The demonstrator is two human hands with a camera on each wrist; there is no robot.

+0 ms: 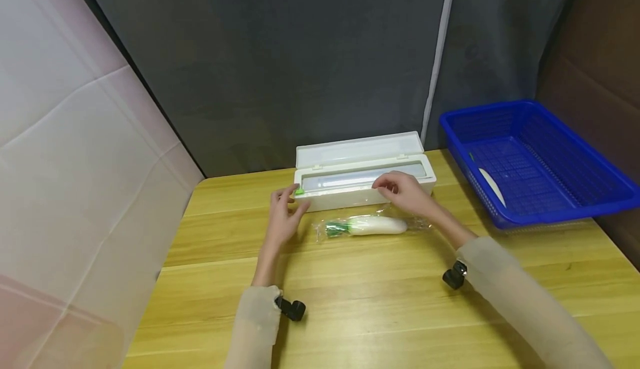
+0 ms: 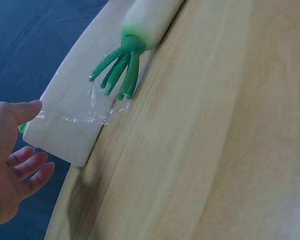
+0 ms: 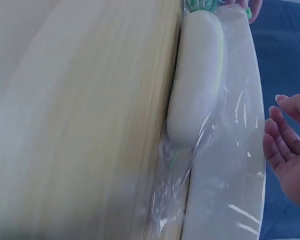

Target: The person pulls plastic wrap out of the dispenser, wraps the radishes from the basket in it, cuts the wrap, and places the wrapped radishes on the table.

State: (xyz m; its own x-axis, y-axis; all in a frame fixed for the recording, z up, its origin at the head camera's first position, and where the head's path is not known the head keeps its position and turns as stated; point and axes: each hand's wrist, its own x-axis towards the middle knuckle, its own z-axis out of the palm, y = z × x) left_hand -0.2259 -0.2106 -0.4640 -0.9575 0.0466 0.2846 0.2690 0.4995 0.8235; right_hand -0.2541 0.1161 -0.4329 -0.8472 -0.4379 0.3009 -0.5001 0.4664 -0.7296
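A white cling film dispenser stands at the table's back edge, its lid raised and a film roll inside. In front lies a toy white radish with green stems, wrapped in clear film that also spreads over the dispenser's front. My left hand is at the dispenser's left end, fingertips by its green slider, thumb apart from the fingers. Over the front edge, right of the middle, is my right hand, fingers loosely bent; nothing shows between them in the right wrist view.
A blue plastic basket stands at the back right of the wooden table, with a white, long object in it. A dark curtain hangs behind the table, and a pale panel stands on the left.
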